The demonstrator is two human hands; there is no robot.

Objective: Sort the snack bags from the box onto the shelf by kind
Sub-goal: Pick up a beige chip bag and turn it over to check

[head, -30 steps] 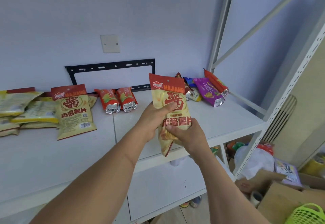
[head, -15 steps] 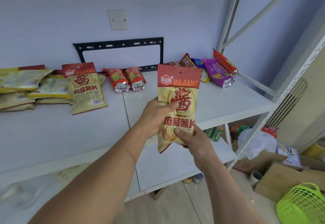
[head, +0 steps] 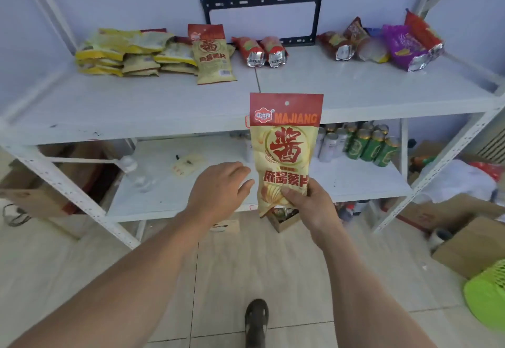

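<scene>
The Majiang chip bag (head: 285, 153), judged light, crinkly and crushable, is pinched at its lower edge by the right hand (head: 311, 206); the left hand (head: 218, 193) is held relaxed, empty, mid-frame

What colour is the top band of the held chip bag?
Red, with yellow MAJIANG lettering, on the chip bag in the right hand; head view.

Both your bare forearms reached forward from the bottom corners of the view. Your right hand (head: 310, 205) was raised, its thumb and curled fingers pinching the lower end of the snack bag (head: 285, 153), which stood upright. Your left hand (head: 218, 190) hovered just beside the bag without touching it, palm down, fingers loosely bent and holding nothing.
</scene>
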